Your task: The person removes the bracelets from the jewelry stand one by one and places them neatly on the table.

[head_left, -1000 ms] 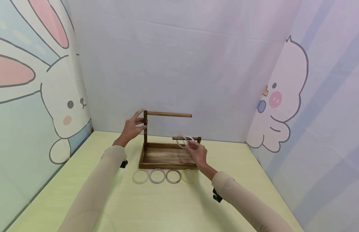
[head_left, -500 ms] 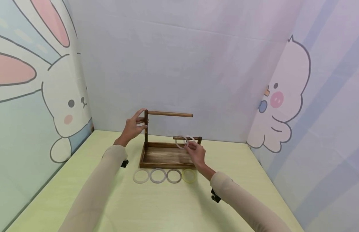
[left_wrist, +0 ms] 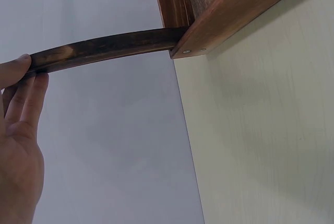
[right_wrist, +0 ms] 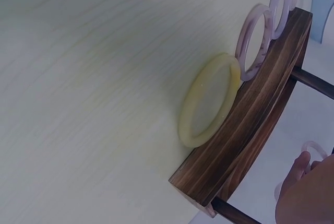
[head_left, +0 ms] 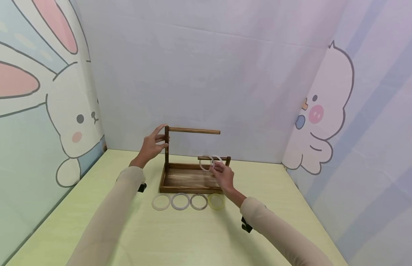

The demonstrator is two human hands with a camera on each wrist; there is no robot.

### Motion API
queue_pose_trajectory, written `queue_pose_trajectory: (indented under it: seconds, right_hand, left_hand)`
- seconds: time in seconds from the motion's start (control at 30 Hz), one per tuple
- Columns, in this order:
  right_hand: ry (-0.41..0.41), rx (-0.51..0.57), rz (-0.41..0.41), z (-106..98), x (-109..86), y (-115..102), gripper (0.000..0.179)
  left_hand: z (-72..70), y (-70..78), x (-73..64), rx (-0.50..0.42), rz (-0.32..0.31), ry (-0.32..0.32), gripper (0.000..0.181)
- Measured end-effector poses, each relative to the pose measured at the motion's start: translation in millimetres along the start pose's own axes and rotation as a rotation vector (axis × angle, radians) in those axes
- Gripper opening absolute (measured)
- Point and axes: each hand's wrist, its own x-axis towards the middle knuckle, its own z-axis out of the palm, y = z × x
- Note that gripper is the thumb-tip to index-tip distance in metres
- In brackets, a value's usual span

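A dark wooden bangle rack [head_left: 192, 190] has a shallow tray, a tall left post with a long upper bar, and a short lower bar [head_left: 202, 158] at the right. With thumb and fingers on either side, my left hand [head_left: 150, 148] grips the tall post [left_wrist: 104, 51] near its top. My right hand [head_left: 225, 178] pinches a pale translucent bangle [head_left: 201, 165], standing upright where it overlaps the lower bar's free end. Just right of it, partly behind the fingers, a white bangle [head_left: 220, 159] also overlaps that bar. Most of the right hand is cut off in its wrist view.
In front of the tray lie several bangles in a row: a clear whitish one [head_left: 152, 202], a lavender one [head_left: 172, 202], a purplish-brown one [head_left: 191, 203] and a yellow one [right_wrist: 190, 104]. A pale fabric wall [head_left: 199, 81] stands close behind the rack.
My right hand has shifted slightly left with the pale bangle, toward the lower bar's free end. My left hand keeps its grip on the post, and the row of bangles stays put.
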Motion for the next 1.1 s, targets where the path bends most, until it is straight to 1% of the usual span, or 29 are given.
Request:
queue_pose_trajectory:
  seconds: [0.13, 0.3, 0.4, 0.6, 0.7, 0.87, 1.1]
  right_hand:
    - [-0.004, 0.010, 0.013, 1, -2.1, -2, 0.028]
    - [-0.014, 0.042, -0.007, 7, -4.1, -3, 0.030]
    - [-0.023, 0.059, -0.003, 10, -4.9, -5, 0.030]
    - [-0.039, 0.033, 0.020, 13, -6.5, -9, 0.027]
    - [-0.064, 0.024, 0.020, 14, -7.4, -12, 0.029]
    - [-0.104, 0.015, 0.045, 15, -8.3, -15, 0.034]
    - [-0.098, 0.051, 0.057, 22, -9.2, -17, 0.035]
  left_hand:
    - [0.0, 0.2, -0.6, -0.004, 0.006, 0.001, 0.093]
    - [-1.0, 0.3, -1.5, -0.009, 0.010, 0.000, 0.093]
    - [-1.6, 0.6, -1.2, -0.007, 0.009, 0.001, 0.091]
    - [-0.7, 1.3, -0.9, -0.008, 0.010, 0.000, 0.092]
    - [-0.4, 3.0, -2.0, -0.011, 0.012, 0.004, 0.092]
    - [-0.1, 6.7, -3.0, -0.030, -0.007, 0.001, 0.093]
    - [-0.9, 6.2, -2.9, -0.017, -0.007, 0.007, 0.093]
